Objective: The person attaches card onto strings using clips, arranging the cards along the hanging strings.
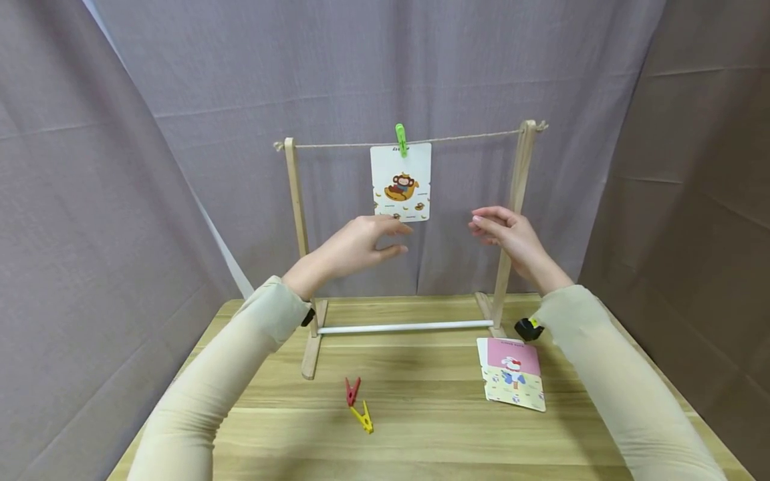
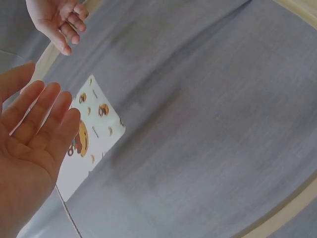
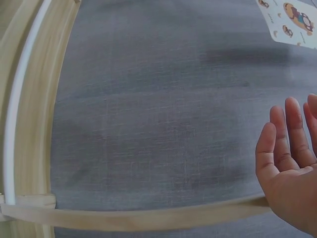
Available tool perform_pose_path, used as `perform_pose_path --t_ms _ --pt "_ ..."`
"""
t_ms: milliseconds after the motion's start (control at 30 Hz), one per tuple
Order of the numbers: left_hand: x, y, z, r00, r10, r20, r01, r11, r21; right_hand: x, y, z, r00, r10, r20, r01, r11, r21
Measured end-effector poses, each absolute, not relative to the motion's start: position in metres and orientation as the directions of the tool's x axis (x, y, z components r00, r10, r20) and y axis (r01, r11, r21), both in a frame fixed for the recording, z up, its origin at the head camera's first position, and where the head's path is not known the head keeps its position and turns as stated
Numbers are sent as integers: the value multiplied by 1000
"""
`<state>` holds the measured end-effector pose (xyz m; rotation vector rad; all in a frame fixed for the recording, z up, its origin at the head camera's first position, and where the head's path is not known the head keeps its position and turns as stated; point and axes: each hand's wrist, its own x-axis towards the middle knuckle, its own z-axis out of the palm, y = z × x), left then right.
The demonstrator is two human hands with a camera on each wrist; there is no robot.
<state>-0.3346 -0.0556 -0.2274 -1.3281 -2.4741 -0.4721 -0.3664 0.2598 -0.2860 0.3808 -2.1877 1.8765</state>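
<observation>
A white card with a monkey on a banana [image 1: 401,184] hangs from a string [image 1: 469,137], held by a green clothespin [image 1: 401,139] at its top edge. My left hand [image 1: 361,244] is in the air just in front of the card's lower edge, fingers relaxed, holding nothing. To the right of the card, my right hand [image 1: 505,237] is raised near the right post, its fingers loosely bent around nothing. In the left wrist view, the left palm [image 2: 29,153] lies bare beside the card [image 2: 94,129]. The right wrist view shows bare, spread fingers [image 3: 282,141].
A wooden frame [image 1: 297,200] carries the string, with a white bar [image 1: 406,327] low between its feet. On the table [image 1: 421,427] lie a red clothespin [image 1: 352,391], a yellow clothespin [image 1: 363,417], a small stack of cards [image 1: 512,374] and a black object [image 1: 529,329]. Grey curtains surround it.
</observation>
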Motion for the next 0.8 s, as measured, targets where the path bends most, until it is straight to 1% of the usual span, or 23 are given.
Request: perform_pose_path --t_ms 133,300,600,800 --pt "-330 -56 -238 -506 763 401 857 498 134 -363 265 -290 -946 -42 323 -325 154 -933" --pt "-327 -59 -251 -483 783 391 872 473 127 -359 272 -295 -947 -76 311 -320 177 -931" --pt "-328 -71 -272 -494 786 372 868 474 152 -352 282 -305 -948 -101 301 -317 223 -922" --pt "-326 -84 -288 -530 775 345 847 499 181 -348 291 -311 -955 -103 278 -295 245 -923"
